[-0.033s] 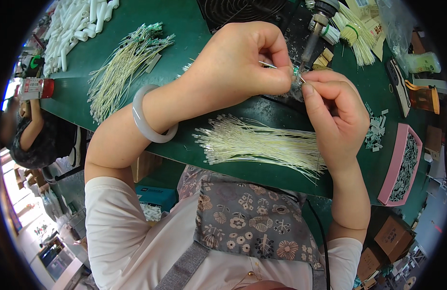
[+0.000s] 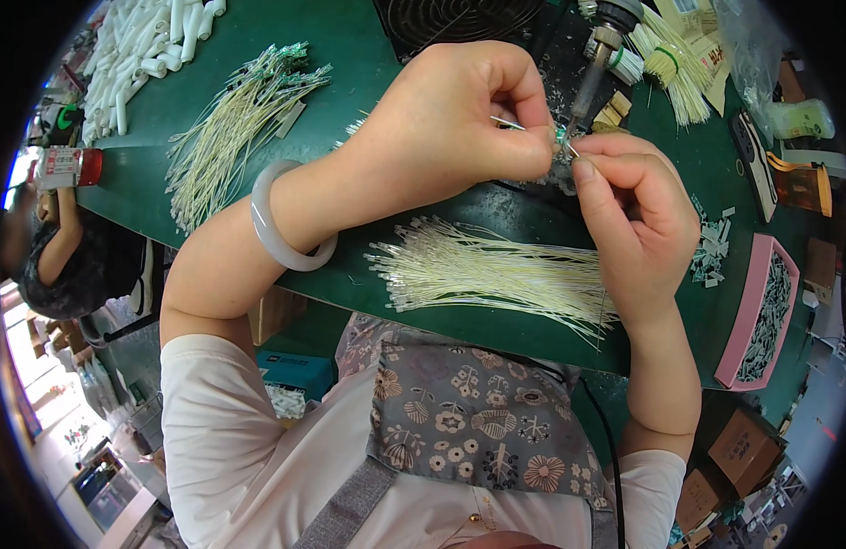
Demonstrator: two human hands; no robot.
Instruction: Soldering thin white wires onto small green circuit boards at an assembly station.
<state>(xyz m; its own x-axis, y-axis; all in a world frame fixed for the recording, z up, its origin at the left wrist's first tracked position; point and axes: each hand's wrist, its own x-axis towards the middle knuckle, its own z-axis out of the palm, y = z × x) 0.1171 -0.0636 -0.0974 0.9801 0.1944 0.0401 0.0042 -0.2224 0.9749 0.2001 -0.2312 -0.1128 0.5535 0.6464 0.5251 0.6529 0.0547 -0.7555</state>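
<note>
Near the soldering iron point(image 2: 589, 80), my two hands almost meet at their fingertips. My left hand point(image 2: 482, 119) is closed in a pinch on a thin piece with a small green end point(image 2: 560, 134), mostly hidden by the fingers. Between the thumb and forefinger of my right hand point(image 2: 638, 197) is a thin wire point(image 2: 572, 150), its tip close to that green end. The iron's tip points down right beside them. Below the hands lies a bundle of pale yellow wires point(image 2: 496, 270) with clear, glassy ends toward the left.
Wires with green ends point(image 2: 249, 119) lie in a heap at the left, near white tubes point(image 2: 158, 55). A pink box point(image 2: 761, 316) of small grey pieces stands at the right, beside scattered pale pieces point(image 2: 711, 242). A black fan point(image 2: 460, 23) stands at the back.
</note>
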